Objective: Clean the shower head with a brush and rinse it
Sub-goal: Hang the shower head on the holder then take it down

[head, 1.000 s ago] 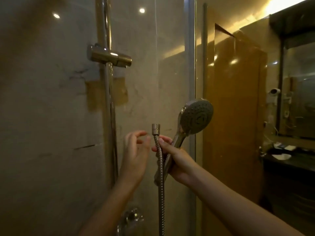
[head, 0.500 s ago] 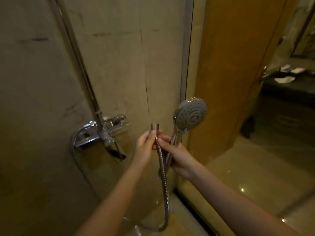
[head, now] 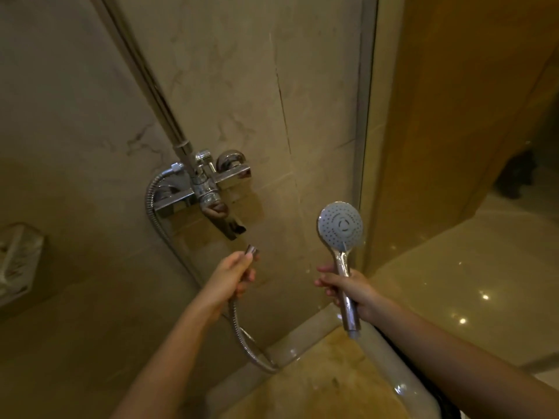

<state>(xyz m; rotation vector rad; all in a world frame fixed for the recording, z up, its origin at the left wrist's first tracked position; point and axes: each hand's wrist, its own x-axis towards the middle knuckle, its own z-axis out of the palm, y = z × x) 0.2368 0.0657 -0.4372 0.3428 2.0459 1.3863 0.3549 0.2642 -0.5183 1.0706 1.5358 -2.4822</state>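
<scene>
The shower head [head: 340,226] is clasped in the right hand [head: 348,287], the hose end [head: 252,251] in the left hand [head: 231,275]; it should be lowered gently.

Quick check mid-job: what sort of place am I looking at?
Most likely a bathroom shower stall: a chrome mixer tap on a marbled tile wall, a glass partition beside it, and a handheld shower head in the right hand, the metal hose in the left hand.
</scene>
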